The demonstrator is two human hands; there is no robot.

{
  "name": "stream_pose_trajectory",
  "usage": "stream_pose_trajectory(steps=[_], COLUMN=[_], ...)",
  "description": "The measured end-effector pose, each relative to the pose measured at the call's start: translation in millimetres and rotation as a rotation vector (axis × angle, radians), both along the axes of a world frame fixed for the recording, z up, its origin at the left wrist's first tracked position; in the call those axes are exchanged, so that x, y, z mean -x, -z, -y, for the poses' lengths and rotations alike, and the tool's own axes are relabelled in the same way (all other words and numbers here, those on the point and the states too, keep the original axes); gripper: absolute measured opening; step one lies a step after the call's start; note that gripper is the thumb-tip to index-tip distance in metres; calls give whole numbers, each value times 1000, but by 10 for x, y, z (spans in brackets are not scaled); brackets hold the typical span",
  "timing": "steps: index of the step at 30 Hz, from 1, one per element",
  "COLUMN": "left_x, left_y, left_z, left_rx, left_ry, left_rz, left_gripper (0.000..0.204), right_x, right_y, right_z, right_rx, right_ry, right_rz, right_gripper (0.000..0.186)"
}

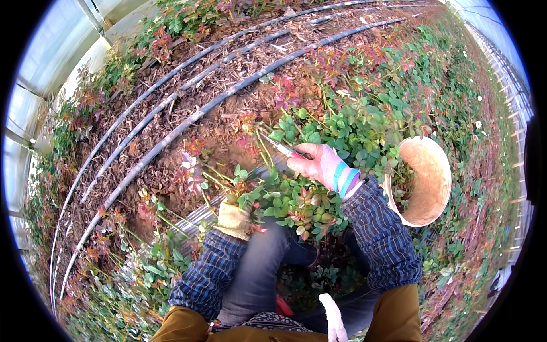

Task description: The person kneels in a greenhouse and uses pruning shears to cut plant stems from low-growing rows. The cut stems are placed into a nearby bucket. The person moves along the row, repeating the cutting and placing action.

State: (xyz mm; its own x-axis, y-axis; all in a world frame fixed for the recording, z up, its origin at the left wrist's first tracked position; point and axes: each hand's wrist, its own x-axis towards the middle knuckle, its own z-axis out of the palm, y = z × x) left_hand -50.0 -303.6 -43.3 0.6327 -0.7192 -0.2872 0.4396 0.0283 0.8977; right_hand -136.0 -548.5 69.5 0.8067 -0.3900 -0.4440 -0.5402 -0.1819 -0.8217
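Observation:
My right hand [319, 165], in a pink glove with a blue-striped cuff, grips red-handled pruning shears [296, 155]; their metal blades point up-left among rose stems [263, 149] with reddish young leaves. My left hand [233, 216], in a cream glove, is lower and to the left, at the leafy stems [242, 185]; foliage hides its fingers, so whether it grips one is unclear. Dense green rose foliage [302, 205] lies between and below my hands.
A pale, stained bucket [424, 179] sits beside my right forearm. Several black hoses [196, 114] curve across the mulched soil [148, 176] to the left. Plant rows extend on both sides under a plastic greenhouse wall [45, 57]. My jeans-clad legs [250, 273] are below the plants.

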Motion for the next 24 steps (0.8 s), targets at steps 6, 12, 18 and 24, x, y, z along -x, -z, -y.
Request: stream_pose_trajectory(steps=[6,12,18,24], left_x=[15,-18,0,83], left_y=[57,-164,-180,-371], left_z=[4,-18,-4,-7], left_rx=[-33,-247,-87,201], left_ry=[-119,20,-10,-249], left_rz=[-20,243,68,-147], left_gripper=[25,29,31,26], right_x=[-89,-246,31,636], right_y=[31,29,-110,-91], right_z=[-68,-157,-259,-448], right_rx=[278,813,734,166], right_ry=[-29,-241,-118,269], right_rz=[-76,-265,-282,-61], right_gripper=[59,56,60,59])
